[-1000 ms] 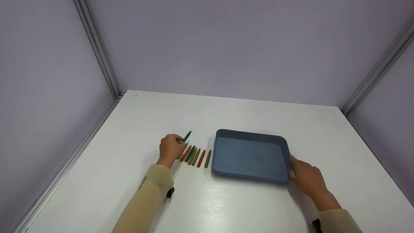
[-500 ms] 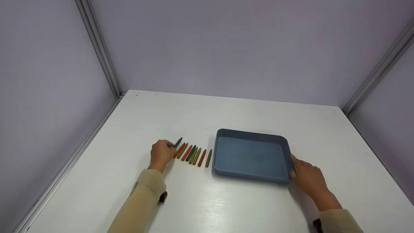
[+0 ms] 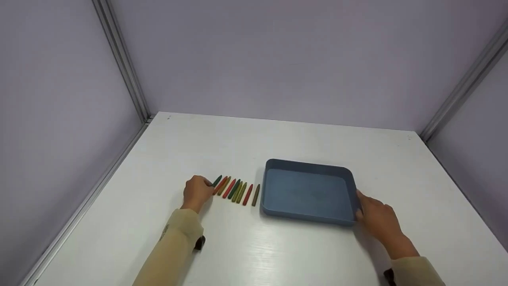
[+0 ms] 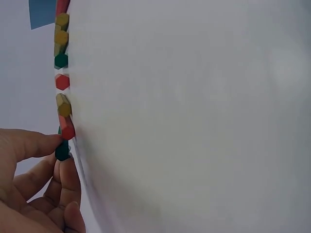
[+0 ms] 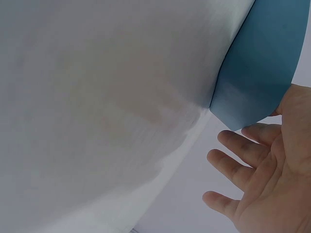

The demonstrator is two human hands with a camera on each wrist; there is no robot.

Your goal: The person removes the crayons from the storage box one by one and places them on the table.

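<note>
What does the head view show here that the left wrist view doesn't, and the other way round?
Only the head view shows the whole blue tray, the right hand at its right edge, and the walls. Only the left wrist view shows the six-sided butt ends of the crayons, close up. Both show the left hand pinching the dark green crayon at the row's left end on the white table.

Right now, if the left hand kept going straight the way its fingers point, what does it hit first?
The left hand already pinches the dark green crayon at the row's left end. Going on toward the tray, it would likely meet the neighbouring red crayon first, then the rest of the row; the blue tray lies beyond.
</note>
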